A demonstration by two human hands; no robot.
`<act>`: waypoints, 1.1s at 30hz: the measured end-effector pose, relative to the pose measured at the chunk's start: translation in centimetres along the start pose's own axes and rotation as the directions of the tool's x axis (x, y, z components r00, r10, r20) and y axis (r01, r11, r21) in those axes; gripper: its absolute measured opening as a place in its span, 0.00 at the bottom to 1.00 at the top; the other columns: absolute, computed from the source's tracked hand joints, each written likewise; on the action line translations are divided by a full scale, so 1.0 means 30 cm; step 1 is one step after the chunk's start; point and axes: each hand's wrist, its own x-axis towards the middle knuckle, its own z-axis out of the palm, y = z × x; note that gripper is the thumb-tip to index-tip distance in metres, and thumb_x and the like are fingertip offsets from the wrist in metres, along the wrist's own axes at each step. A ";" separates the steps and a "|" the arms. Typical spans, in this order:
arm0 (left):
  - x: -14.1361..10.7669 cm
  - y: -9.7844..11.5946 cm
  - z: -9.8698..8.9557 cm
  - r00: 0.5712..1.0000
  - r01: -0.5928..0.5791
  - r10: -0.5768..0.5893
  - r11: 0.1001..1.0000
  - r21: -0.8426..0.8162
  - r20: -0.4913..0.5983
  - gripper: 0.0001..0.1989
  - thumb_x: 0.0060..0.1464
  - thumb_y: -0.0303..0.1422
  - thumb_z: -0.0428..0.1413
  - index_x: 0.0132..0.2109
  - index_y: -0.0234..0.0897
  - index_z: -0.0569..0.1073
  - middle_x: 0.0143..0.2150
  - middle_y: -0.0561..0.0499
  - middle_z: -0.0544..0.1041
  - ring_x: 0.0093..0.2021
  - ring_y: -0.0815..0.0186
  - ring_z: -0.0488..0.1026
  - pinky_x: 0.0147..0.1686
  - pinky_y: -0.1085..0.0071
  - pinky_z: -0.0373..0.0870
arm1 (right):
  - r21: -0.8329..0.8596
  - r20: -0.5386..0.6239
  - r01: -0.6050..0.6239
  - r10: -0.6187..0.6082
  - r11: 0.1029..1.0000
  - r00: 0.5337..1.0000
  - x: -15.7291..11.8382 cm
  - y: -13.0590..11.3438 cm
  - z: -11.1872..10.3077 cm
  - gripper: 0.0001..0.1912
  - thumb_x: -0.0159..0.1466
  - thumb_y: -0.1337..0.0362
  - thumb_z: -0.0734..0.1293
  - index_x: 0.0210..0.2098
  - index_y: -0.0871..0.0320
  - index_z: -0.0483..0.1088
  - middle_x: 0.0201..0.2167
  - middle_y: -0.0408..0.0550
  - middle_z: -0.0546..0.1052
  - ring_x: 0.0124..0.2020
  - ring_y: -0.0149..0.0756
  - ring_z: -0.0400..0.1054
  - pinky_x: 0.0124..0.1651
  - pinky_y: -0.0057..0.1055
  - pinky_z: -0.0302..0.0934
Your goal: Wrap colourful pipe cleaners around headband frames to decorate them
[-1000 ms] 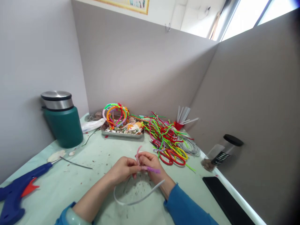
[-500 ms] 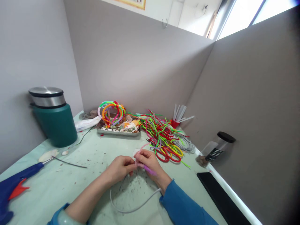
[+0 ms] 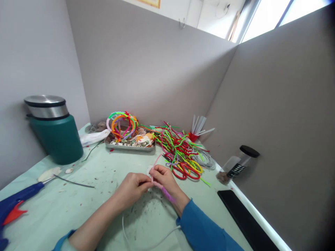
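Observation:
My left hand (image 3: pixel 134 188) pinches a pink pipe cleaner (image 3: pixel 157 184) between thumb and fingertips, in front of me over the table. Close beside it on the right, my right hand (image 3: pixel 167 180) also has its fingers closed on the pink pipe cleaner, whose free end points up and away. A fuzzy purple stretch (image 3: pixel 168 194) continues from the pink part below my right palm. Under my hands bends a whitish wire (image 3: pixel 124 228); whether it joins the fuzzy piece is hidden. A small white disc partly shows behind my right fingertips.
A metal tray (image 3: pixel 131 148) holds shells and colourful fuzzy rings (image 3: pixel 122 124). Loose pipe cleaners (image 3: pixel 174 143), red-handled scissors (image 3: pixel 190 171) and a grey wire coil (image 3: pixel 206 160) lie right of it. A green flask (image 3: pixel 56 139) and a blue glue gun (image 3: pixel 22 197) are left; a jar (image 3: pixel 237 165) stands right.
My left fingertips have closed in on the pink pipe cleaner near my right hand. The purple stretch tilts further down, and the whitish wire loop hangs lower. The view has shifted slightly.

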 end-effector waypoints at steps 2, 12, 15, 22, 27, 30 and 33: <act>-0.003 0.011 -0.002 0.998 -0.043 0.043 0.999 0.012 -0.055 0.14 0.52 0.37 0.49 0.26 0.36 0.75 0.21 0.54 0.70 0.22 0.71 0.62 0.25 0.78 0.54 | 0.036 0.002 0.003 -0.003 0.999 1.000 0.000 0.005 0.000 0.12 0.51 0.58 0.69 0.24 0.61 0.65 0.16 0.37 0.65 0.16 0.22 0.54 0.19 0.20 0.47; -0.013 0.022 0.002 0.974 -0.055 0.047 0.998 -0.028 -0.220 0.12 0.54 0.38 0.49 0.38 0.38 0.73 0.21 0.56 0.73 0.19 0.73 0.62 0.23 0.79 0.57 | 0.215 -0.047 -0.032 0.043 0.976 0.998 0.007 0.018 0.016 0.14 0.51 0.58 0.70 0.25 0.60 0.63 0.15 0.36 0.63 0.13 0.21 0.52 0.16 0.20 0.45; -0.015 0.026 0.002 0.972 -0.069 0.051 0.995 -0.071 -0.230 0.13 0.53 0.38 0.49 0.42 0.39 0.72 0.20 0.56 0.72 0.19 0.73 0.62 0.23 0.78 0.57 | 0.226 -0.041 -0.058 0.069 0.972 0.997 0.005 0.018 0.020 0.14 0.51 0.57 0.70 0.26 0.60 0.63 0.14 0.35 0.62 0.13 0.21 0.51 0.16 0.20 0.44; -0.006 0.015 0.000 0.955 0.006 -0.065 0.980 -0.199 -0.290 0.13 0.52 0.39 0.50 0.34 0.36 0.75 0.20 0.54 0.69 0.20 0.72 0.61 0.22 0.78 0.57 | 0.213 -0.027 -0.026 0.032 0.977 0.999 -0.007 0.009 0.033 0.13 0.51 0.59 0.69 0.25 0.59 0.61 0.14 0.34 0.60 0.14 0.21 0.51 0.17 0.21 0.45; 0.015 -0.013 0.004 0.925 0.084 -0.230 0.901 -0.426 -0.304 0.14 0.48 0.41 0.53 0.31 0.33 0.73 0.19 0.55 0.68 0.19 0.74 0.61 0.20 0.79 0.56 | 0.194 -0.041 -0.016 0.024 0.981 0.999 -0.006 0.013 0.034 0.14 0.50 0.59 0.70 0.23 0.58 0.60 0.14 0.35 0.60 0.13 0.22 0.50 0.16 0.22 0.44; 0.025 -0.025 0.006 0.917 0.177 -0.352 0.780 -0.600 -0.187 0.17 0.46 0.44 0.54 0.34 0.33 0.72 0.19 0.57 0.67 0.14 0.77 0.55 0.14 0.79 0.49 | 0.155 -0.043 0.008 -0.002 0.988 0.999 0.002 0.028 0.026 0.13 0.53 0.59 0.68 0.23 0.59 0.61 0.13 0.35 0.59 0.13 0.22 0.50 0.16 0.22 0.44; 0.026 -0.039 0.009 0.907 0.258 -0.420 0.632 -0.731 -0.043 0.19 0.43 0.45 0.56 0.36 0.32 0.71 0.20 0.58 0.67 0.10 0.80 0.51 0.10 0.79 0.44 | 0.054 -0.096 0.082 -0.076 0.995 0.992 0.005 0.039 0.021 0.11 0.54 0.59 0.67 0.24 0.59 0.62 0.12 0.34 0.59 0.13 0.22 0.48 0.17 0.22 0.43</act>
